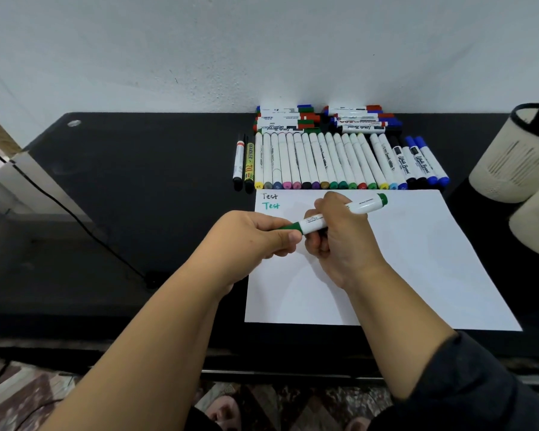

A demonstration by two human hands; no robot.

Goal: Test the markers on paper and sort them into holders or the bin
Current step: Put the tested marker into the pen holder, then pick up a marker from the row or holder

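A green whiteboard marker (363, 207) with a white barrel lies slanted above the white paper (417, 259). My right hand (339, 241) grips its barrel. My left hand (255, 237) pinches the green cap end at the marker's lower left. The paper bears the word "Test" twice at its top left, once in black and once in teal. A long row of white markers (324, 161) with coloured ends lies just beyond the paper. Two stacks of whiteboard markers (324, 119) sit behind the row by the wall.
Two cream mesh holders (511, 160) (535, 225) stand at the right edge of the black table (137, 181). A black marker and a yellow marker (249, 163) lie left of the row. A black cable (75, 219) runs across the table's left side.
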